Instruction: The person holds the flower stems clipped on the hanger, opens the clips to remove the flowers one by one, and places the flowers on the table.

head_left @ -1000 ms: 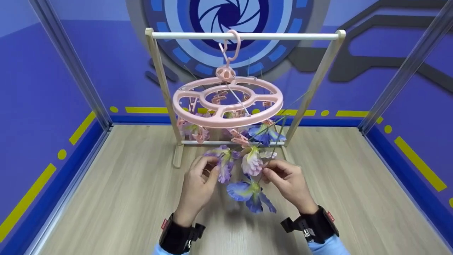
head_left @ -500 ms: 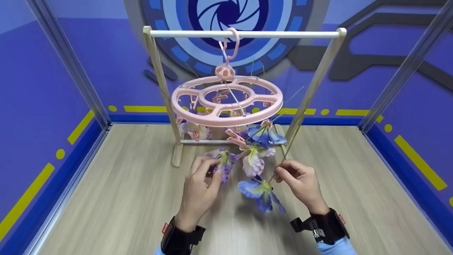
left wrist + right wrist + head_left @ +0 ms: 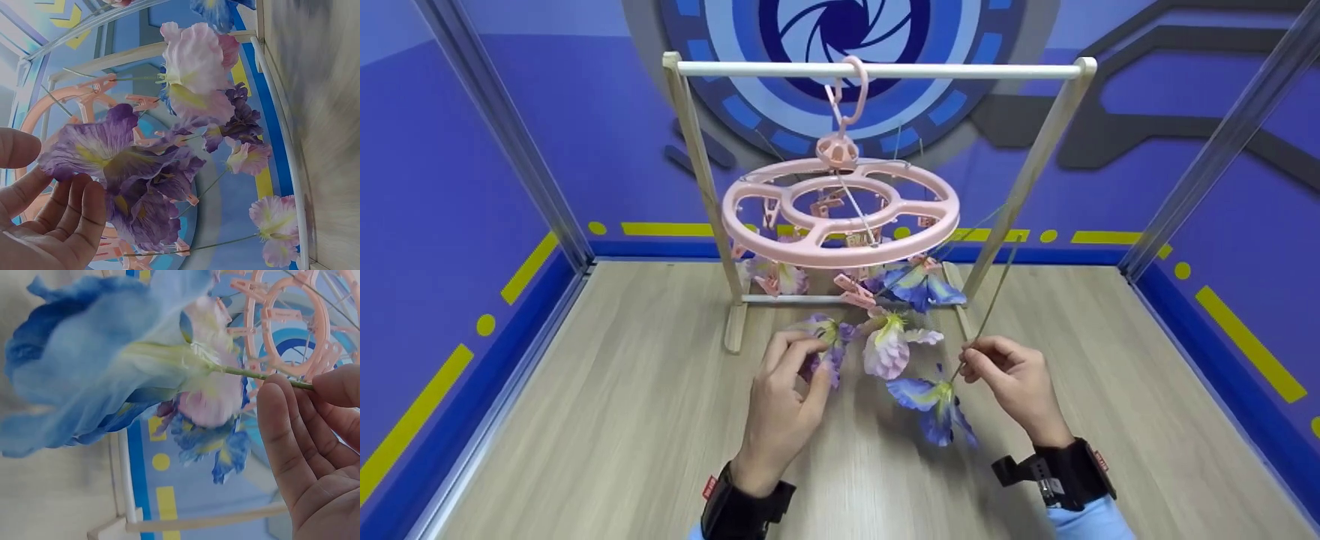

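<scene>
My right hand (image 3: pixel 1014 382) pinches the thin green stem (image 3: pixel 253 374) of a blue artificial iris (image 3: pixel 937 405) between thumb and fingers. That flower hangs head down above the table, its petals close up in the right wrist view. My left hand (image 3: pixel 784 405) is beside a purple artificial flower (image 3: pixel 121 163), fingers loosely bent at its petals and thumb apart from them. Between the hands hangs a pale pink-white flower (image 3: pixel 889 352). Above is a round pink clip hanger (image 3: pixel 844 255), hooked on the rack's bar. A pink clothespin (image 3: pixel 855 291) dangles over the pale flower.
A wooden rack (image 3: pixel 877 71) with white bars stands across the back of the table (image 3: pixel 585 420). More flowers hang from the hanger, among them another blue flower (image 3: pixel 922 289) and a pink one (image 3: pixel 780 276). Blue printed walls (image 3: pixel 472 187) enclose the table's back and sides.
My right hand has moved right with the blue iris, away from the pale flower. The left hand stays nearly in place by the purple flower, which has shifted slightly.
</scene>
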`<action>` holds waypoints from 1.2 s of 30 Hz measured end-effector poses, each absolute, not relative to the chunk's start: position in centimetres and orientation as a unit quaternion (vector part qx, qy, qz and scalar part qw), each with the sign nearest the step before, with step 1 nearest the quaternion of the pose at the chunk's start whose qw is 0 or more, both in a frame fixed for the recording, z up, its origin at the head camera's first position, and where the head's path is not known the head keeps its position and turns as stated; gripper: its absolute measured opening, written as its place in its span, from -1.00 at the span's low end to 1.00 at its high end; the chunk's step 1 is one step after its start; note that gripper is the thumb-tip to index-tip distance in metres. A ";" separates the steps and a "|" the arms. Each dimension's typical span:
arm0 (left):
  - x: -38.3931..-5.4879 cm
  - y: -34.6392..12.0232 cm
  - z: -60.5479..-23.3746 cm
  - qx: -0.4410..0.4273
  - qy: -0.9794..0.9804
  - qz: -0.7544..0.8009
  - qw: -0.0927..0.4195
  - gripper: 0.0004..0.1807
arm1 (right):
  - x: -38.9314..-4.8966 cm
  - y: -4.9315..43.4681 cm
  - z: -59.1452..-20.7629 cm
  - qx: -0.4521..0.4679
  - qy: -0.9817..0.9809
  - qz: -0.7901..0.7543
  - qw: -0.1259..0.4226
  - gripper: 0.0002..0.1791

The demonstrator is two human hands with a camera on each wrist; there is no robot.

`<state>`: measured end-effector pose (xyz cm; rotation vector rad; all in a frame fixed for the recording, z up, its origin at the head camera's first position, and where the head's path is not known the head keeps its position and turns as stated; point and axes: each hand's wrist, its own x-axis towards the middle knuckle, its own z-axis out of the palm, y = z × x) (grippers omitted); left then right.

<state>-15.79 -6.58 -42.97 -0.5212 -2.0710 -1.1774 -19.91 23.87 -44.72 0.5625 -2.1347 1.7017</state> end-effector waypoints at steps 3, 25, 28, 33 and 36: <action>-15.7 -6.5 -43.0 -0.204 -0.796 -0.449 0.351 -0.81 | -20.1 24.5 -44.8 0.178 -0.767 0.590 0.177 -0.91; -14.6 -4.9 -43.3 -0.243 -0.810 -0.395 0.358 -0.80 | -20.7 28.3 -45.3 0.103 -0.838 0.514 0.151 -0.91; -14.4 -4.5 -43.5 -0.251 -0.817 -0.376 0.357 -0.78 | -20.9 28.7 -45.4 0.097 -0.846 0.507 0.136 -0.91; -14.3 -3.8 -43.8 -0.270 -0.824 -0.349 0.357 -0.75 | -20.9 29.3 -45.7 0.098 -0.853 0.498 0.120 -0.93; -14.2 -3.4 -44.0 -0.278 -0.832 -0.332 0.348 -0.73 | -20.9 29.5 -46.1 0.103 -0.857 0.491 0.116 -0.93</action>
